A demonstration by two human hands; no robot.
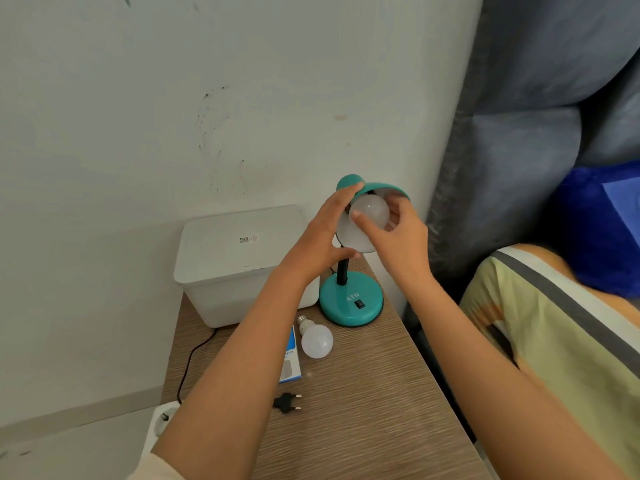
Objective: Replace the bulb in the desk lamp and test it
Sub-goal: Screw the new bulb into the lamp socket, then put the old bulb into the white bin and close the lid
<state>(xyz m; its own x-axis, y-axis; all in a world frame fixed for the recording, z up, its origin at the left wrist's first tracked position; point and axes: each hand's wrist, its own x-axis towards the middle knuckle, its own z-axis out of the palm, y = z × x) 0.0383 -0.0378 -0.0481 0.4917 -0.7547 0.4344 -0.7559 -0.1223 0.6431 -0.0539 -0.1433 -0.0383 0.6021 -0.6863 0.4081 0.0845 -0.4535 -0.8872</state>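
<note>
A teal desk lamp stands on a wooden bedside table, its round base [351, 299] carrying a black switch. My left hand [322, 237] grips the teal shade [377, 188] from the left side. My right hand [398, 233] has its fingertips closed around a white bulb [370, 211] that sits in the mouth of the shade. A second white bulb [316, 339] lies on the table in front of the base, screw cap pointing away from me. The lamp's black plug [287, 402] lies loose on the tabletop.
A white lidded plastic box [239, 265] stands against the wall, left of the lamp. A blue and white bulb carton [290, 358] lies partly under my left forearm. A white socket strip [161, 422] sits on the floor at left. A bed with a striped cover [554, 341] borders the table's right.
</note>
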